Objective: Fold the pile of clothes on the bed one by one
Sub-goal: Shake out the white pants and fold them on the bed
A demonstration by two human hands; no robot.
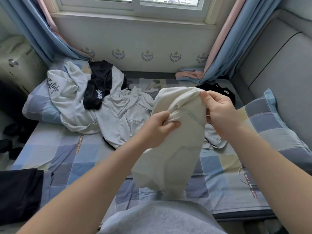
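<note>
Hanging limp over the near middle of the bed (67, 159), the cream garment (175, 154) looks light, soft and floppy. It will likely sag wherever unsupported, so the seamed edge near its top seems the best hold. The left hand (157, 127) grips a bunched fold of it and the right hand (217, 110) pinches its upper edge. A dark cloth (18, 191) lies near left, a thin cable (243, 174) to the right. Farther left, a pale hoodie (72, 102) and black top (99, 88) crowd the laying-out space. Another black garment (219, 92) lies far right.
</note>
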